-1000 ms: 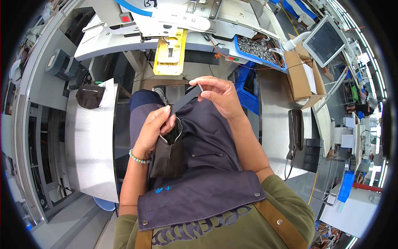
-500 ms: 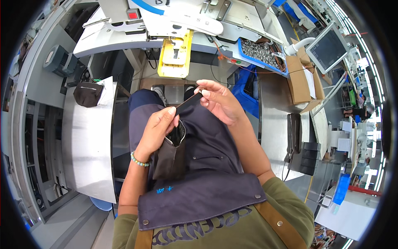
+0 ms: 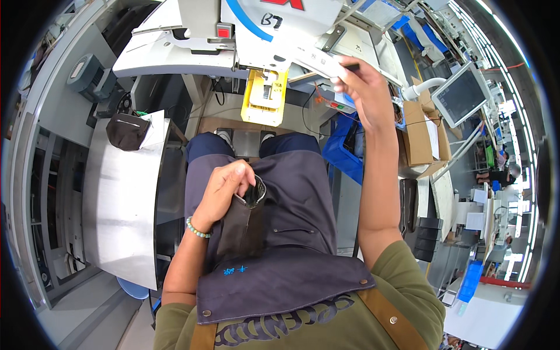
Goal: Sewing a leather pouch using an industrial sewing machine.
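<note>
My left hand (image 3: 226, 189) is closed on the rim of a dark brown pouch (image 3: 244, 227) in my lap. The pouch hangs with its mouth upward, its lighter lining showing. Up at the right, my right hand (image 3: 370, 96) is raised beside the rounded end of the white sewing machine arm (image 3: 312, 57). Its fingers are bent and apart, and I see nothing between them; whether they touch the machine is unclear. The hand and forearm cover most of the tray of metal fittings behind them.
Below the machine head is a yellow plate (image 3: 261, 115). On the left metal table (image 3: 119, 216) lies another dark pouch (image 3: 126, 131). To the right are a cardboard box (image 3: 421, 137), a screen (image 3: 462, 90), a blue bin (image 3: 343, 154) and a dark long case (image 3: 408, 201).
My right hand has let go of the thin dark strip by the pouch and moved up and right to the machine arm. The left hand stays at the pouch, slightly lower. The view has shifted.
</note>
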### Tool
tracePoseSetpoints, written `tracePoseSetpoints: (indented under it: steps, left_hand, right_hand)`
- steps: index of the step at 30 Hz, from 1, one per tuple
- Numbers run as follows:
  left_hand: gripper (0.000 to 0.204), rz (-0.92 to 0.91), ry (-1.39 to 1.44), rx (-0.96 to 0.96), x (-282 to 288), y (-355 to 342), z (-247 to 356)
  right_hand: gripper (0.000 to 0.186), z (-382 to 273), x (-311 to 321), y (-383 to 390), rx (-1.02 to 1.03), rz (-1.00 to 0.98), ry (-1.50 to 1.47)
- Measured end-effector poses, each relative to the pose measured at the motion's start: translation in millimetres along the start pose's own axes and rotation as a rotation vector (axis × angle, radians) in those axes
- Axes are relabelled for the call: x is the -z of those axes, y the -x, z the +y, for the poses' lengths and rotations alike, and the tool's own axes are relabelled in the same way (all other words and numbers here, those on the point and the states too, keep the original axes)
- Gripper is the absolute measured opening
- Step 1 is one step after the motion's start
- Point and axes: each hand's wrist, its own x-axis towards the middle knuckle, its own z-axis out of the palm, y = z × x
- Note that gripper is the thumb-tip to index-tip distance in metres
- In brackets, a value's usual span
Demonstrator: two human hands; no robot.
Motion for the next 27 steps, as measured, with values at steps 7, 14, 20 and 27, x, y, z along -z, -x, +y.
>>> tracePoseSetpoints:
  steps: [7, 14, 20, 27]
  left_hand:
    - [0.036, -0.085, -0.181, -0.377, 2, 8, -1]
    - [0.041, -0.017, -0.393, -0.407, 1, 13, 27]
    - [0.039, 0.248, -0.905, -0.614, -14, 0, 34]
    - [0.041, 0.344, -1.179, -0.751, -23, -22, 24]
  right_hand:
    - [0.017, 6, -36, -65, 0.028, -0.234, 0.331]
    - [0.023, 23, -43, -95, -0.002, -0.535, 0.393]
    - [0.033, 53, -41, -94, 0.401, -0.491, 1.038]
    - [0.02, 19, -65, -57, 0.28, -0.431, 0.762]
